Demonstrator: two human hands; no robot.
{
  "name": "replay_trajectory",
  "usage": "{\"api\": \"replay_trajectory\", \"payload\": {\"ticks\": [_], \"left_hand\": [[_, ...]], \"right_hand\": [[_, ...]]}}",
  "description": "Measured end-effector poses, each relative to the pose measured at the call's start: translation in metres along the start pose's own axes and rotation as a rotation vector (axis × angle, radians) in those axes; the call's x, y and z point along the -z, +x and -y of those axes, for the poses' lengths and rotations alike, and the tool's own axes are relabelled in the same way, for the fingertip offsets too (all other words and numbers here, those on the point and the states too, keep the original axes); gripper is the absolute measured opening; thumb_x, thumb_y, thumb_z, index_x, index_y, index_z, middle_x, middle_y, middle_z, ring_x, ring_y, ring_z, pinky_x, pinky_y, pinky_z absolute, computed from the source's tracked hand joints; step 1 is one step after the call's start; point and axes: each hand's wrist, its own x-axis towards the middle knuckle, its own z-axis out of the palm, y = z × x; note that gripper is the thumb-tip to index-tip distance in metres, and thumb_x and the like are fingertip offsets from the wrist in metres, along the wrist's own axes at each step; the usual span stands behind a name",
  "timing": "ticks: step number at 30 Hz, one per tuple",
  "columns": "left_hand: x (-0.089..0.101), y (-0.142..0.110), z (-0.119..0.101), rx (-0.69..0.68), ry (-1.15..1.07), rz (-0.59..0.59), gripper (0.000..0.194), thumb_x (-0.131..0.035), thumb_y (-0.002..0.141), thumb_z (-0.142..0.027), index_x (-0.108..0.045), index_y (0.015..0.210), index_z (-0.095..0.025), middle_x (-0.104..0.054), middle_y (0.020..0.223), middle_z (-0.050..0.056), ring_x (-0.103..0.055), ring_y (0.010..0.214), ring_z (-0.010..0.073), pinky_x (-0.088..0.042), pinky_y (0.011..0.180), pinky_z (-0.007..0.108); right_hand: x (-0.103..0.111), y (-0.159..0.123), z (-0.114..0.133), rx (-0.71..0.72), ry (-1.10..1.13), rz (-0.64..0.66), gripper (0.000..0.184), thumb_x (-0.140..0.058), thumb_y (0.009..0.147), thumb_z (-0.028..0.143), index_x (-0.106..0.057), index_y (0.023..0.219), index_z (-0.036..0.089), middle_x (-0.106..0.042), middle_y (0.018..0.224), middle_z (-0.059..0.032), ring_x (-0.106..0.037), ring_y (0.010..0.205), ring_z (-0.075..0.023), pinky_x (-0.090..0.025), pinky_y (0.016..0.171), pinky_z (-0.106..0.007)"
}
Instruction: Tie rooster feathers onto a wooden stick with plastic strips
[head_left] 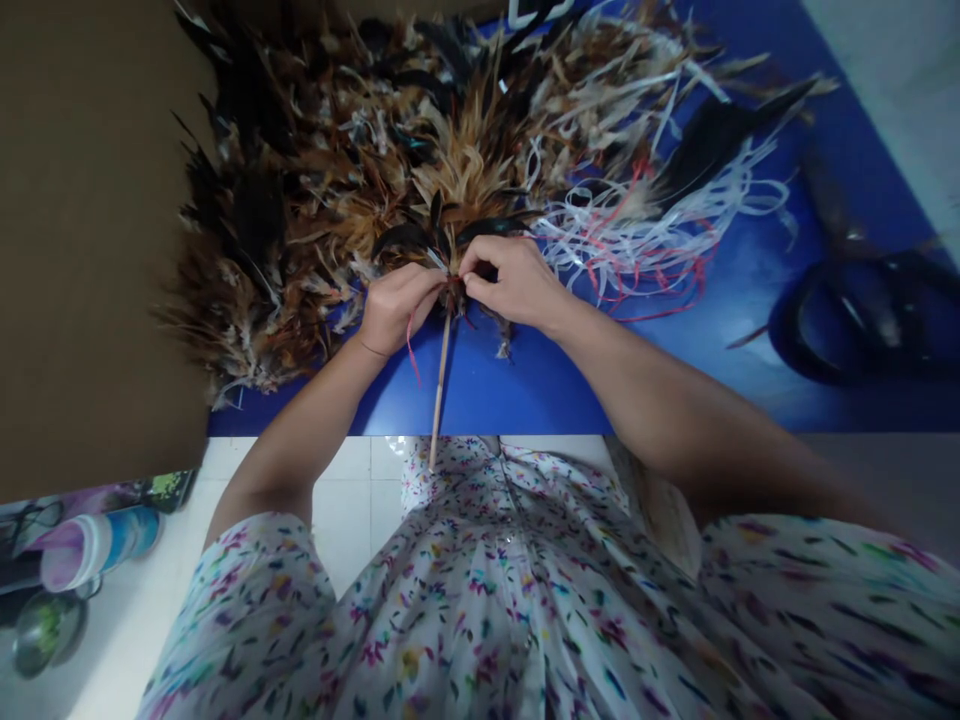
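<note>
My left hand (401, 303) is closed in a pinch on a thin red string (412, 350), whose loose end hangs below the fingers. Facing it, my right hand (517, 280) pinches at the same spot, apparently on the string's other part; its fingertips partly hide what they grip. Between the hands stands a thin wooden stick (441, 385), its lower end reaching past the table edge over my lap. Brown and black feathers (469, 165) fan out around the stick's top, where the string crosses them.
A big pile of loose feathers (300, 190) covers the back of the blue table (555, 390). White and red plastic strips (652, 240) lie tangled to the right, near black-handled scissors (847, 320). Brown cardboard (90, 250) rises at left. A bucket (124, 540) stands on the floor.
</note>
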Motion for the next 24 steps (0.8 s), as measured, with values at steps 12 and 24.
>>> {"api": "replay_trajectory", "payload": {"ticks": [12,24], "left_hand": [[-0.002,-0.0017,-0.0013,0.023,-0.025,0.033,0.028,-0.047,0.101,-0.034,-0.071,0.101,-0.022,-0.069,0.082,0.004,-0.066,0.072,0.0111,-0.051,0.065,0.023],[-0.0009,-0.0002,-0.003,0.022,-0.008,0.054,0.029,-0.045,0.101,-0.035,-0.071,0.098,-0.023,-0.067,0.081,0.003,-0.066,0.074,0.0113,-0.052,0.066,0.023]], "right_hand": [[-0.0003,-0.0005,-0.0014,-0.002,0.024,0.009,0.009,-0.056,0.078,0.019,-0.065,0.081,0.019,-0.068,0.087,-0.0047,-0.059,0.082,-0.0187,-0.045,0.081,-0.035],[0.0014,-0.0015,-0.0036,0.019,0.009,0.03,0.011,-0.058,0.084,0.024,-0.069,0.085,0.02,-0.067,0.09,-0.0045,-0.06,0.085,-0.0201,-0.046,0.085,-0.039]]}}
